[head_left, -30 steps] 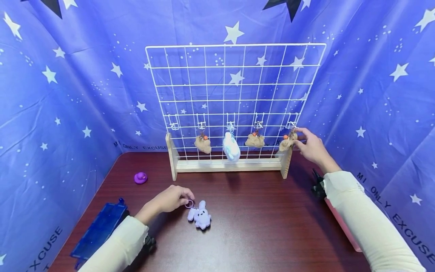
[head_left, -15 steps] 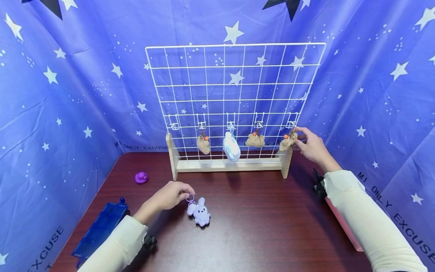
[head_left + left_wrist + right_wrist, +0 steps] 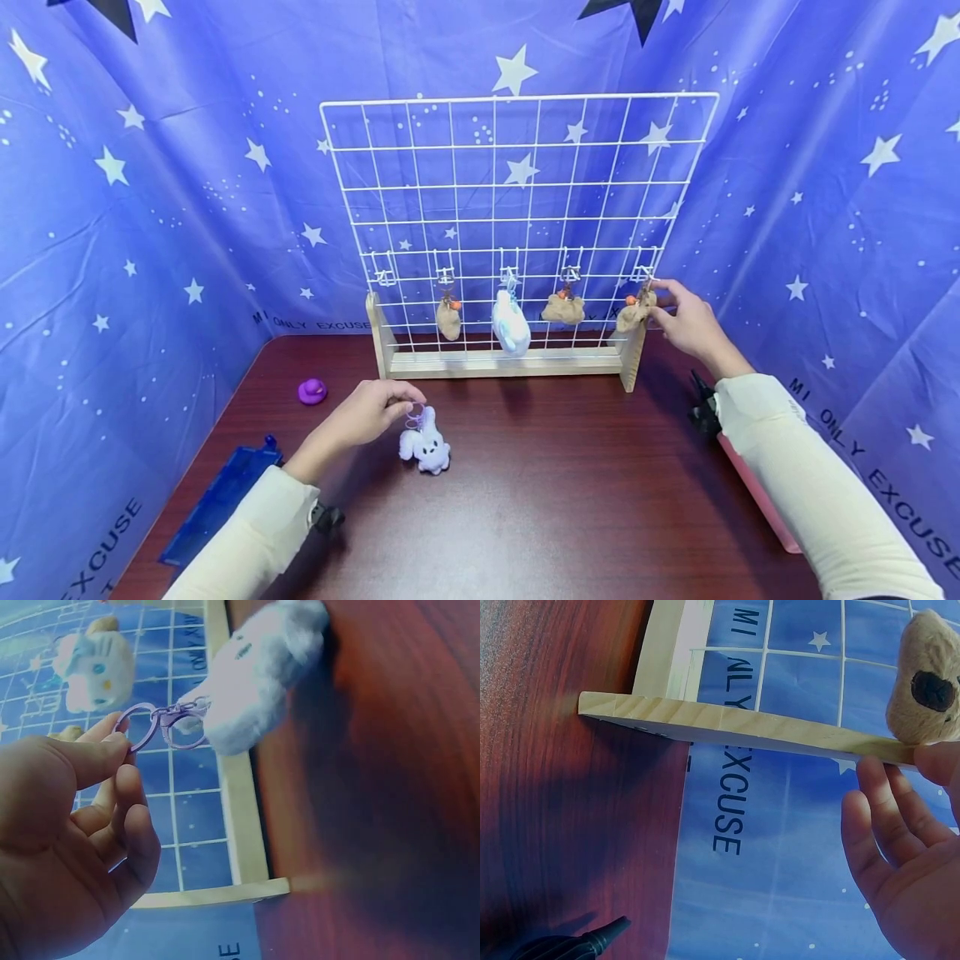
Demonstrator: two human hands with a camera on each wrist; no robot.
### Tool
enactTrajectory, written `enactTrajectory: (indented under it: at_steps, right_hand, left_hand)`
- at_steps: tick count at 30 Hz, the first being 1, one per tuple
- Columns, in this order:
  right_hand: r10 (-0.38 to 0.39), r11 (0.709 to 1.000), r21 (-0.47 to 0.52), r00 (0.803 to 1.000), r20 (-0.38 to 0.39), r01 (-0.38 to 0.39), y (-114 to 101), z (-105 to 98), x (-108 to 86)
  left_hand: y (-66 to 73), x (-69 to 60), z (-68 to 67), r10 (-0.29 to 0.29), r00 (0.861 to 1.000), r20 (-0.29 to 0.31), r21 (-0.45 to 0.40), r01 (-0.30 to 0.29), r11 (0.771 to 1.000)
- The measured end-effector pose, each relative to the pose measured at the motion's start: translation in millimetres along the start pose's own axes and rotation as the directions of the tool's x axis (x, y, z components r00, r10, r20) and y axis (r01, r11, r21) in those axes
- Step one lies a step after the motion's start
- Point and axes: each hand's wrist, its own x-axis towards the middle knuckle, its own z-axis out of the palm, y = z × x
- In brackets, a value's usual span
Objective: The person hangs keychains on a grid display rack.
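My left hand (image 3: 372,411) pinches the purple key ring (image 3: 137,729) of a pale lilac plush keychain (image 3: 430,446) between thumb and forefinger. The plush, long-eared with a small dark face, dangles below the fingers in front of the rack. Over at the rack's right end, my right hand (image 3: 686,321) holds a brown plush keychain (image 3: 633,315) with an orange ball, beneath the end hook; its exact finger contact is partly hidden. More keychains hang from the white wire grid rack (image 3: 495,185): a white-and-blue plush (image 3: 512,325), a brown plush (image 3: 563,309) and another brown plush (image 3: 448,319).
The leftmost hook (image 3: 384,278) on the grid bears no keychain. A purple rubber duck (image 3: 312,392) sits left of the rack. A blue bin (image 3: 221,504) stands at the front left, partly behind the left sleeve; a pink container (image 3: 761,496) is by the right sleeve.
My left hand has lifted the lilac keychain by its ring, upward and toward the rack. The left brown plush has turned on its hook. My right hand stays in place.
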Motion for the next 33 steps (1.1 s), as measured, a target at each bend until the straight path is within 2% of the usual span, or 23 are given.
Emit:
enactTrajectory:
  at_steps: [11, 18, 22, 26, 33]
  right_hand:
    - [-0.003, 1.000, -0.006, 1.000, -0.019, 0.003, -0.5, -0.1, 0.5]
    - [0.011, 1.000, -0.001, 1.000, -0.015, -0.011, 0.7, 1.4, 0.8]
    - [0.010, 1.000, -0.008, 0.999, -0.033, -0.010, 1.9, 2.0, 0.0]
    - [0.006, 1.000, -0.012, 0.999, -0.034, -0.006, 2.1, 2.0, -0.3]
    - [0.010, 1.000, 0.003, 1.000, -0.015, -0.010, 0.4, 2.7, -0.7]
  left_hand:
    - [4.4, 9.1, -23.2, -0.042, 0.993, -0.108, -0.045, 0.037, 0.998]
    - [6.3, 12.5, -34.0, -0.116, 0.984, -0.132, -0.113, 0.101, 0.988]
    - [7.1, 14.1, -39.1, -0.120, 0.979, -0.166, -0.095, 0.106, 0.990]
    - [6.5, 15.4, -43.8, -0.134, 0.967, -0.215, -0.066, 0.123, 0.990]
    - [3.7, 20.1, -54.5, -0.163, 0.936, -0.311, -0.049, 0.155, 0.987]
